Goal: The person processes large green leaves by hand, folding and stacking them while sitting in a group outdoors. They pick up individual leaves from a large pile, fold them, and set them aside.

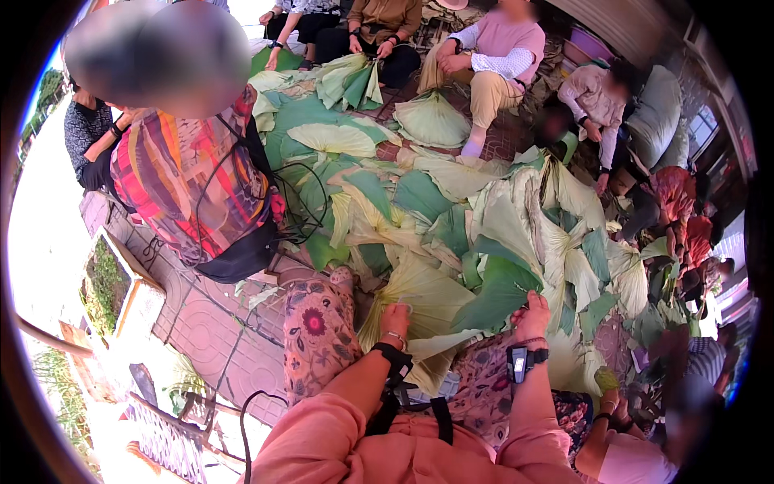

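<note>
Large lotus leaves [423, 196], green and yellowish, are spread in a heap before me. My left hand [396, 319] is closed at the gathered edge of a yellow-green lotus leaf [423, 290] that fans out over my lap. A thin pale strand shows at those fingers. My right hand [532, 316] pinches the edge of a darker green lotus leaf [499, 296], whose blade hangs to the left of the fingers and overlaps the yellow one. Both wrists wear black straps. The fingertips of each hand are partly hidden.
A person in a multicoloured shirt [187, 181] sits close at the left, with black cables behind. Other people sit around the leaves, one in a pink top [511, 48]. Stuffed sacks [656, 115] stand at the right. A planter [124, 290] is on the paving at the left.
</note>
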A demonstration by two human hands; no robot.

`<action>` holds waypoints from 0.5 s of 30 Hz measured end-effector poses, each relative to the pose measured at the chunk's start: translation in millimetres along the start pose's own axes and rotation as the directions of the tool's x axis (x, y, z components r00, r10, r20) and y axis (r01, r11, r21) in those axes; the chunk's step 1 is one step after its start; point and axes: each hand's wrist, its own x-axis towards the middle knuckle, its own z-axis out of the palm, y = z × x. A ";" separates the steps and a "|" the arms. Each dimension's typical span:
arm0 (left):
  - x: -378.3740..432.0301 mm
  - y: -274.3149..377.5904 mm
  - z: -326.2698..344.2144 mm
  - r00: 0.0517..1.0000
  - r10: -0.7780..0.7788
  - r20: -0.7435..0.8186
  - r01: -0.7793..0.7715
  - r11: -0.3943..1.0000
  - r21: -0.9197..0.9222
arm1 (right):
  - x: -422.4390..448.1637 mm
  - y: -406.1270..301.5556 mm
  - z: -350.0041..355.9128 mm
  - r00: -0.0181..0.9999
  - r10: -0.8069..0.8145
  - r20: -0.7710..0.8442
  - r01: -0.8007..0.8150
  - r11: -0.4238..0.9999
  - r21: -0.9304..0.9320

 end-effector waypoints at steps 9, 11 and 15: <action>7.4 3.5 -6.7 0.988 -0.114 0.108 0.123 0.989 -0.086 | 50.6 -43.3 -140.9 0.992 -0.092 -0.080 0.108 0.967 0.232; 6.6 12.8 -12.1 0.990 -0.129 0.053 0.130 0.992 -0.002 | 44.2 -46.0 -160.1 0.989 -0.145 -0.013 0.145 0.975 0.169; -1.9 10.2 -3.7 0.977 -0.183 0.106 0.181 0.983 0.025 | 45.6 -57.6 -213.3 0.978 0.084 -0.188 -0.053 0.985 0.163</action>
